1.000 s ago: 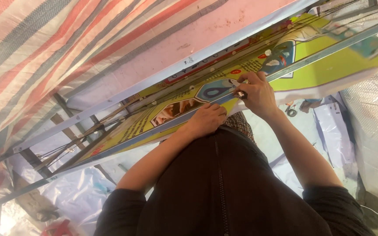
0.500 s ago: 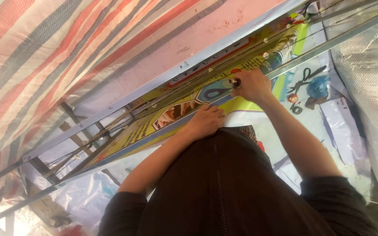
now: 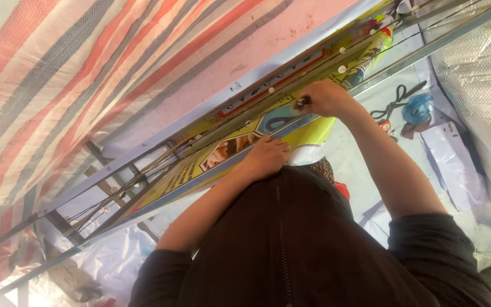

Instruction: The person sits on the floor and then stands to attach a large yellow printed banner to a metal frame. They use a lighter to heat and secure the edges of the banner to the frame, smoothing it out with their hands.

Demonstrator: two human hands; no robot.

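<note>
A long yellow printed banner is stretched over a grey metal frame that runs diagonally across the view. My left hand lies flat on the banner's near edge, pressing it against the frame bar. My right hand is closed around a small dark tool whose tip touches the banner near a row of pale round studs. Both arms are in dark sleeves pushed up to the elbow.
A striped red, grey and white tarpaulin hangs behind the frame. Black scissors and a blue plastic wad lie on white sheeting to the right. A bubble-foil sheet stands at far right.
The view has shifted, so the frame and banner sit higher and further right. My right hand has slid along the banner with the tool. My left hand stays pressed on the near edge.
</note>
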